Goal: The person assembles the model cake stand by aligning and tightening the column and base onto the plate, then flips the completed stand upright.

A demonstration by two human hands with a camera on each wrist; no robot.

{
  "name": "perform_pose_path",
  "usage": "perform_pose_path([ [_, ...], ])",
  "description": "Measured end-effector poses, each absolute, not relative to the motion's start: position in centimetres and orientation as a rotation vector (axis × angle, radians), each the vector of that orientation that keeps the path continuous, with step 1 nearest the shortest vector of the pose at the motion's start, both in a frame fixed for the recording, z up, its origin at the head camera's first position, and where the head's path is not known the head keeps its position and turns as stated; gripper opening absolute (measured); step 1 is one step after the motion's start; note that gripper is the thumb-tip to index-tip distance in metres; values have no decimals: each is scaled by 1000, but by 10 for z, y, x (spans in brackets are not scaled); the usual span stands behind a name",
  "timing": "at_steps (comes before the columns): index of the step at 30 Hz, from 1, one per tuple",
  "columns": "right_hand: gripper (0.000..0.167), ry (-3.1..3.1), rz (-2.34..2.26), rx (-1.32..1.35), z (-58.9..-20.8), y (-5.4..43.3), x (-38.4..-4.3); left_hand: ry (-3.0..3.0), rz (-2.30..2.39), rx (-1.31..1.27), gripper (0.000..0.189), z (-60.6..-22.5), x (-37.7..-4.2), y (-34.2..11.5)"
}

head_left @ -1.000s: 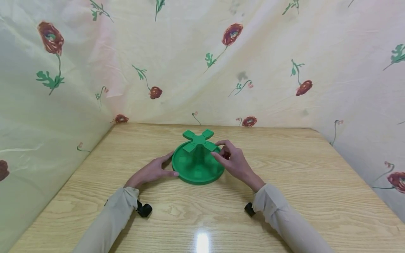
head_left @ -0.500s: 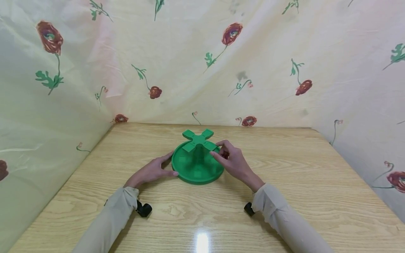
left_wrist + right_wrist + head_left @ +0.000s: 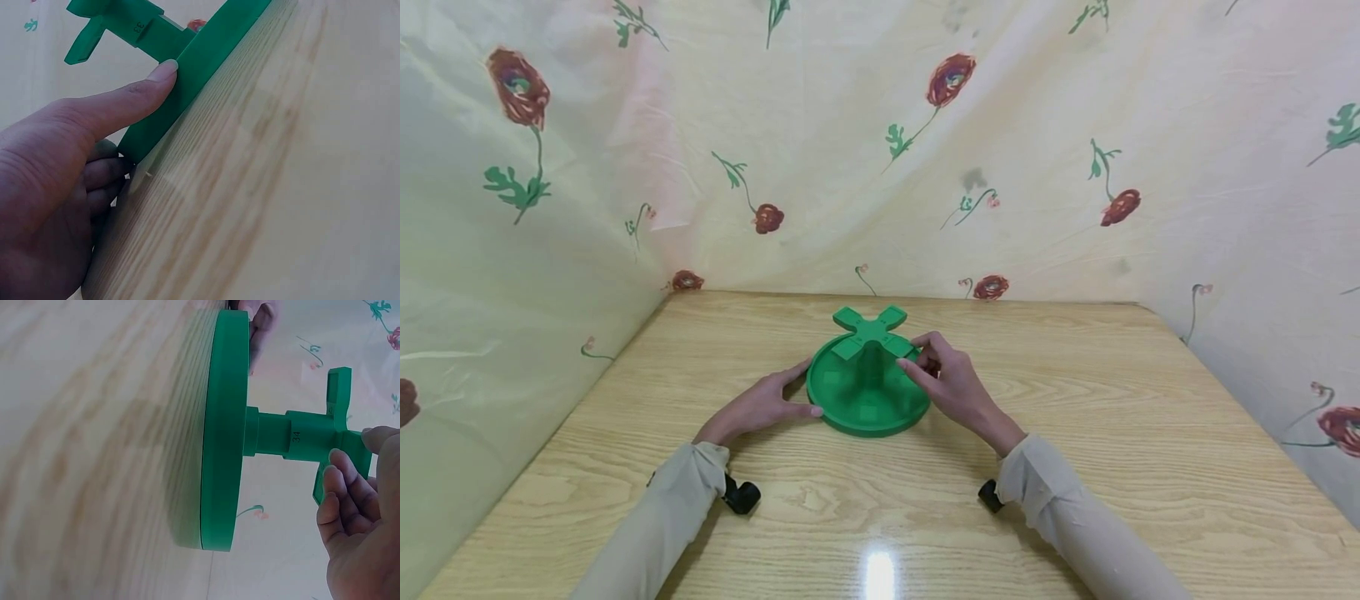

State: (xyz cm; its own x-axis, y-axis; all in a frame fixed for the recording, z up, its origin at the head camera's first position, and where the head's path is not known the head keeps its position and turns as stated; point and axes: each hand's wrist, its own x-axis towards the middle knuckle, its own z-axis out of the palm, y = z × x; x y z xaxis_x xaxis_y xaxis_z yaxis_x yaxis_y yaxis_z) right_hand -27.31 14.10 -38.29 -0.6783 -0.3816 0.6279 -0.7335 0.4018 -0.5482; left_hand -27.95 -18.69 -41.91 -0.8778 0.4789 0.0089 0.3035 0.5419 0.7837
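Observation:
A round green base (image 3: 848, 407) with a raised rim stands flat on the table. From its middle rises a green post (image 3: 269, 433), topped by a green four-armed cross (image 3: 871, 331). My left hand (image 3: 763, 407) holds the base at its left side, thumb on the rim and fingers curled around the far edge. With thumb and fingertips, my right hand (image 3: 958, 385) pinches the cross's near right arm. In the right wrist view the number 34 shows on the post; the left wrist view shows 33. The right fingers partly hide the pinched arm.
The wood-grain table (image 3: 1075, 400) extends around the base on all sides. Flower-printed cloth (image 3: 850, 150) hangs behind it and along both sides. A black wrist camera (image 3: 742, 497) sits below the left wrist, another black one (image 3: 991, 497) below the right.
Almost nothing differs. Both hands keep their places on the base and the cross, with at most a tiny shift to the left.

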Motion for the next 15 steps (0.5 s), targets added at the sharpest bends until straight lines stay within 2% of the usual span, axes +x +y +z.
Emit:
perform_pose_path([
  [15,21,-2384,1231,914,-383,152,-275,2575,1238,656,98,-418,-280,-188],
])
